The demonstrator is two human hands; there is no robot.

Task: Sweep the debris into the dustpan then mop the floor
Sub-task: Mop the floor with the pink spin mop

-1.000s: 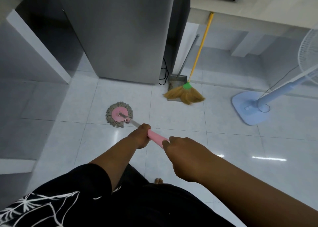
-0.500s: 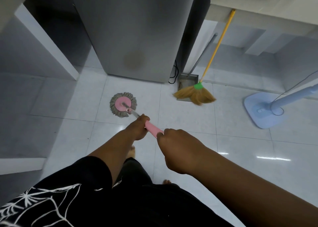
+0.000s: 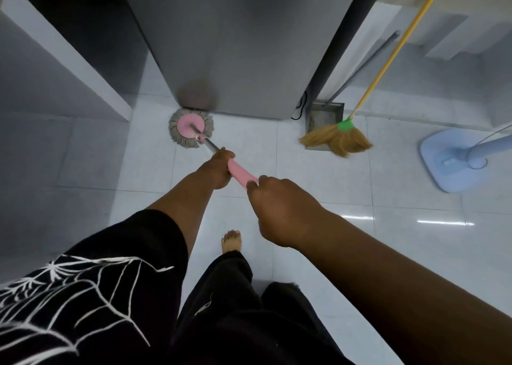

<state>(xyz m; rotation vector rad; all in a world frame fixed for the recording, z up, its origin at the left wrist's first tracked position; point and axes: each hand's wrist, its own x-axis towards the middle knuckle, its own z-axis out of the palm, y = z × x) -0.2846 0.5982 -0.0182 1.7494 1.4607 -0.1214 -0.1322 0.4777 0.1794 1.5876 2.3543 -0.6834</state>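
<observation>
Mop [image 3: 191, 127] head flat on floor [image 3: 318, 176], touching fridge [image 3: 235, 46] base. Left hand [image 3: 217, 168], right hand [image 3: 279, 209] both wrapped tight round pink handle. Dustpan [image 3: 328, 112], broom [image 3: 339, 139] parked right. Risk: overpush jams head under fridge; wet tile slippery underfoot.

Glossy white tiled floor [image 3: 304, 187]; round grey string mop head with pink plastic disc [image 3: 191, 127]; matt grey metal cabinet [image 3: 235, 46].

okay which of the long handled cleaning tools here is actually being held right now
The mop, the one with the pink grip: left hand and right hand both clasp it. The broom and dustpan lean untouched against the counter.
</observation>
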